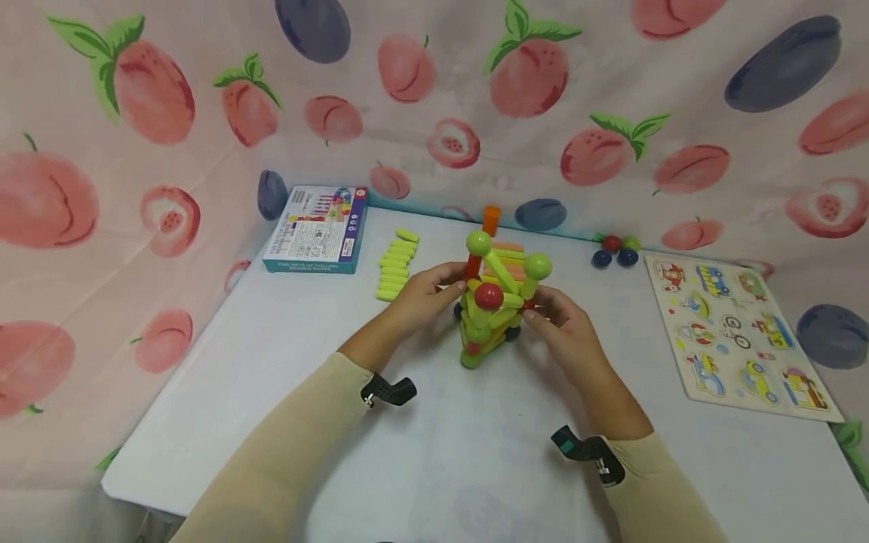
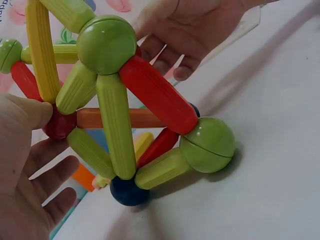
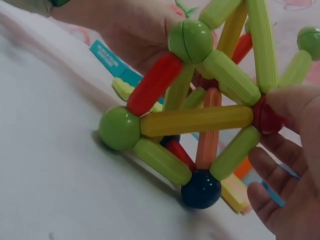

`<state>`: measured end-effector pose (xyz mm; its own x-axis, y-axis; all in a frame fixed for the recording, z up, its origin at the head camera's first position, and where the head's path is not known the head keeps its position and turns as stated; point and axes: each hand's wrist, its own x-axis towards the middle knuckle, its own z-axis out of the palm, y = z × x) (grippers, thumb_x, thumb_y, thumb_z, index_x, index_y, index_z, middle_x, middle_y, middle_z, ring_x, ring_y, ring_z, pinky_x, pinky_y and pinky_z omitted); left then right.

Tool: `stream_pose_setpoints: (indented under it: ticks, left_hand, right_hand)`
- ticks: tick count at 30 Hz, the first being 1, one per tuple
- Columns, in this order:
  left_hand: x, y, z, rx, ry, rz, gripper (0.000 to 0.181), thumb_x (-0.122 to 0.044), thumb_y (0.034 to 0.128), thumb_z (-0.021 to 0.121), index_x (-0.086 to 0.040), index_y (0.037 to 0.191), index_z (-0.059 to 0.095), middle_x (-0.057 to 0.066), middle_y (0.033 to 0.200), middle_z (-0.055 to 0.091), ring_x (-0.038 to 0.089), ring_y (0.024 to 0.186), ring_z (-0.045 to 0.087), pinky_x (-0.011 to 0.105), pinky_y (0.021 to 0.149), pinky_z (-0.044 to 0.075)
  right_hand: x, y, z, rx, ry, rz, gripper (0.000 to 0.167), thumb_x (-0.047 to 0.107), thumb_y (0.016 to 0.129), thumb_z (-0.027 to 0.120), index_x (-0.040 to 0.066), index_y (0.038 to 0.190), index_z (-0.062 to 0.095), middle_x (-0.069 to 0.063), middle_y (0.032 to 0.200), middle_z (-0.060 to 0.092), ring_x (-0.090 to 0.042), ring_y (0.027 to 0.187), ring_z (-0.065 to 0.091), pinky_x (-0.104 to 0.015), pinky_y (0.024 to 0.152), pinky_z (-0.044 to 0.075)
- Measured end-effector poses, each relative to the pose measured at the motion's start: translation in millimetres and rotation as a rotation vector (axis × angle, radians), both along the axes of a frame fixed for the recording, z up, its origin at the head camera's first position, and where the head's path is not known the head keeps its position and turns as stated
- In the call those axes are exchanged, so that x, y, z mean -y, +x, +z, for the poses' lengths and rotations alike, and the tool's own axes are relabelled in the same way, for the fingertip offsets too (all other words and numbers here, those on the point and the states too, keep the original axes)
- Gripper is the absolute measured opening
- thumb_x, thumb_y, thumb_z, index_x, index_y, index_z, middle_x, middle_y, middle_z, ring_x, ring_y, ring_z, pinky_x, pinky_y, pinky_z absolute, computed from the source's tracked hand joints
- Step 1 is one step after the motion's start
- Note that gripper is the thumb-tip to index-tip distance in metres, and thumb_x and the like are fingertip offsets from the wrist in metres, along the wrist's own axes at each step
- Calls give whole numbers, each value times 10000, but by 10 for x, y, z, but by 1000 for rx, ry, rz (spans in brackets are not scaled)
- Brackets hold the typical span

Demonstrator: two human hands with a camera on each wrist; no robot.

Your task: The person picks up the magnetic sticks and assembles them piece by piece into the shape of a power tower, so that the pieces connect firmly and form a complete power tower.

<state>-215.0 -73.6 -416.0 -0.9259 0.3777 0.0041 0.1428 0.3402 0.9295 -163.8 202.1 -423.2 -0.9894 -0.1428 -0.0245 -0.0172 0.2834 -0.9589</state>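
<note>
A frame of magnetic rods and balls (image 1: 490, 320) stands upright at the middle of the table, built of green, yellow, red and orange rods. My left hand (image 1: 429, 296) pinches the structure on its left side, thumb against a red ball (image 2: 59, 124). On the other side my right hand (image 1: 566, 324) grips a second red ball (image 3: 268, 116) between thumb and fingers. Green balls (image 3: 120, 128) and dark blue balls (image 2: 130, 191) form lower corners by the tabletop. A red ball (image 1: 489, 296) and green balls (image 1: 538, 266) top the structure in the head view.
Several loose green rods (image 1: 394, 275) lie left of the structure, with orange and yellow rods (image 1: 509, 249) behind it. An orange piece (image 1: 491, 220) is at the back. A box (image 1: 315, 230) lies back left; loose balls (image 1: 601, 259) and a picture puzzle board (image 1: 736, 332) are at right.
</note>
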Motion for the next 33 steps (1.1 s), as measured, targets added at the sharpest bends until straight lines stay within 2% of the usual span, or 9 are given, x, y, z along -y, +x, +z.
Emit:
stream_pose_setpoints:
  ticks: [6,9,14,18,21,25,27,29,33]
  left_hand:
    - [58,-26,8,-71,-56,-65,440,-334,1126,563,-202,1545,579,-39,1468,650,150,1335,588,400,1077,505]
    - [176,-73,49,-132,-146,-83,433,-305,1138,525,-200,1557,564,-23,1488,638,166,1356,581,419,1108,489]
    - [698,-200,-36,-302,-560,35,339,-255,1087,621,-171,1410,684,13,1312,708,219,1229,620,443,1088,481]
    - [967,-165,-220,-369,-881,10,346,-296,1000,769,-192,1329,746,-6,1164,712,220,1054,618,418,963,495]
    - [990,-129,-268,-442,-960,-34,364,-290,980,798,-191,1327,749,4,1130,718,234,1002,618,413,922,489]
    - [970,-112,-230,-482,-995,-29,283,-253,986,780,-151,1249,766,28,1066,735,250,951,622,418,876,491]
    - [941,-100,-184,-453,-960,-9,276,-253,980,781,-134,1229,774,32,1052,744,244,942,632,416,866,498]
    - [882,-84,-111,-353,-822,27,290,-265,981,778,-118,1231,781,38,1056,753,237,959,649,413,868,513]
    - [638,20,228,92,-216,114,345,-314,1006,749,-96,1273,764,42,1102,748,236,1048,649,382,899,504]
  right_hand:
    - [-51,-36,-17,25,-75,0,465,167,1085,627,41,1524,537,-65,1377,607,-188,1253,564,-217,948,549]
    - [-68,-48,-21,32,-127,3,455,136,1086,621,28,1519,536,-20,1349,614,-174,1241,566,-209,949,547]
    - [-56,-74,-30,35,-141,23,450,140,1083,632,28,1510,541,-13,1334,616,-182,1242,560,-233,957,546]
    - [-48,-62,-33,52,-117,33,486,156,1088,632,27,1541,515,-78,1384,585,-196,1276,537,-213,975,532]
    - [-47,-43,-20,50,-102,27,483,145,1085,631,20,1537,517,-103,1405,579,-199,1291,531,-194,981,519]
    - [-39,-34,-3,47,-73,23,488,150,1071,654,31,1528,533,-115,1416,586,-199,1290,533,-202,974,518]
    - [-42,-26,-2,40,-36,23,488,164,1062,671,41,1517,546,-126,1410,597,-204,1282,537,-202,969,512]
    - [-48,7,2,29,12,21,476,173,1049,694,53,1492,567,-133,1385,618,-218,1258,549,-199,958,510]
    - [-55,156,31,-20,136,16,460,189,1020,735,55,1435,589,-141,1311,669,-245,1188,578,-208,945,490]
